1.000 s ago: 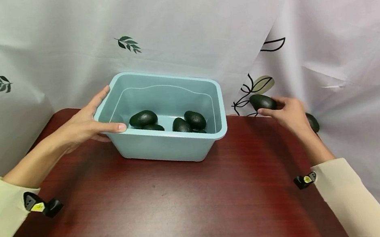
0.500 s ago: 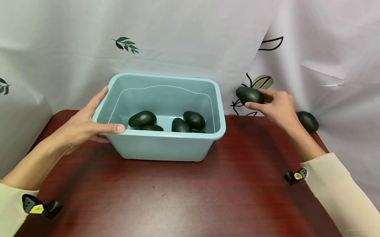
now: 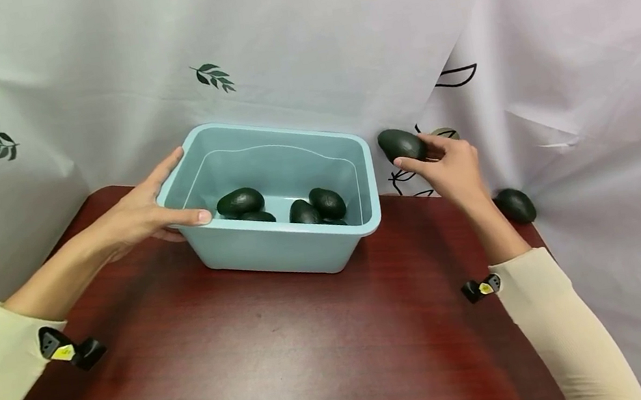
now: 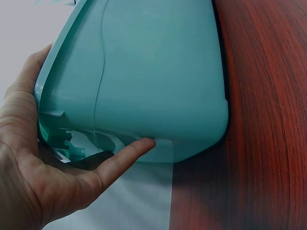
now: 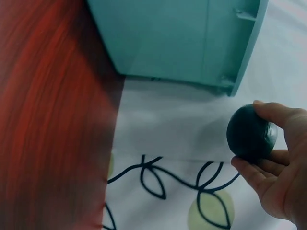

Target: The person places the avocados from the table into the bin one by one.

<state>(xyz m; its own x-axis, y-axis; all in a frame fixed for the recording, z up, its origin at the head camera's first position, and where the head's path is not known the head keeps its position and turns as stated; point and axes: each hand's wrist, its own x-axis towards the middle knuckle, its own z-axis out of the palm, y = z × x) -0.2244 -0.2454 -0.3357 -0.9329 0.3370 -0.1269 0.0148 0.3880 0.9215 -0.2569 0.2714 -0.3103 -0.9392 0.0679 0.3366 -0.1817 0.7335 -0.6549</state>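
A light blue plastic bin (image 3: pixel 277 244) stands on the table with several dark green avocados (image 3: pixel 241 202) lying inside. My left hand (image 3: pixel 139 213) grips its left end, thumb over the front rim; in the left wrist view, fingers (image 4: pixel 125 155) reach along the outside wall. To the right of the bin, my right hand (image 3: pixel 454 166) holds up another avocado (image 3: pixel 401 145) between thumb and fingertips, near rim height and just outside the rim. The right wrist view shows this avocado (image 5: pixel 250 132) pinched beside the bin's end wall (image 5: pixel 165 38).
One more avocado (image 3: pixel 515 206) lies at the table's right edge against the cloth, behind the right forearm. White cloth (image 3: pixel 296 37) with leaf prints hangs behind and beside the dark red wooden table (image 3: pixel 294 356).
My right hand has carried its avocado left and upward toward the bin, uncovering the avocado at the table's right edge. The left hand and bin have stayed in place.
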